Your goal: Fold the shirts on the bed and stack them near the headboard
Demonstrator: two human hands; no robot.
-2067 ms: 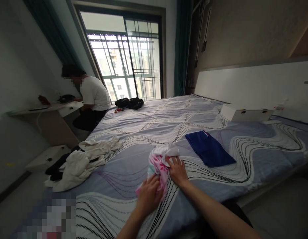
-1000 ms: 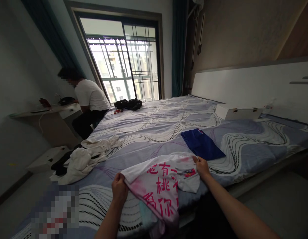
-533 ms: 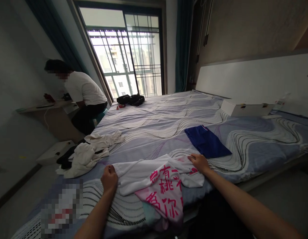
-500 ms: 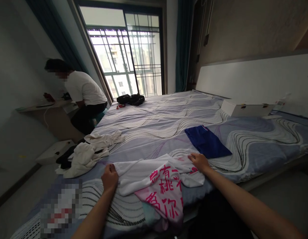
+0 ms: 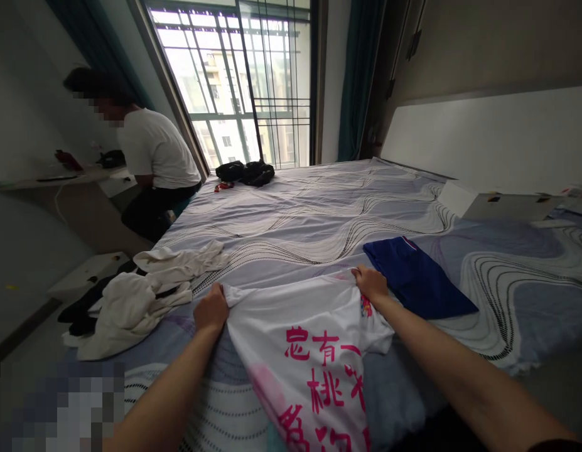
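Observation:
A white T-shirt [image 5: 291, 314] with pink lettering and pink patches is stretched between my two hands over the near edge of the bed. My left hand [image 5: 212, 309] is closed on its upper left corner. At the upper right, my right hand [image 5: 370, 284] pinches the cloth, with a sleeve hanging below it. The shirt's lower part runs out of the bottom of the view. Just beyond my right hand, a folded dark blue garment [image 5: 417, 276] lies flat on the bed.
Crumpled cream clothes [image 5: 130, 307] lie at the bed's left edge. Black items [image 5: 246, 172] rest at the far end of the patterned bedsheet [image 5: 291, 232]. A white box [image 5: 502, 202] stands by the headboard [image 5: 488, 135]. A person [image 5: 154, 147] sits at a desk on the left.
Both hands have moved slightly up and away, drawing the T-shirt taut. Its front, bunched before, now hangs spread with more lettering showing. The camera view has tilted down.

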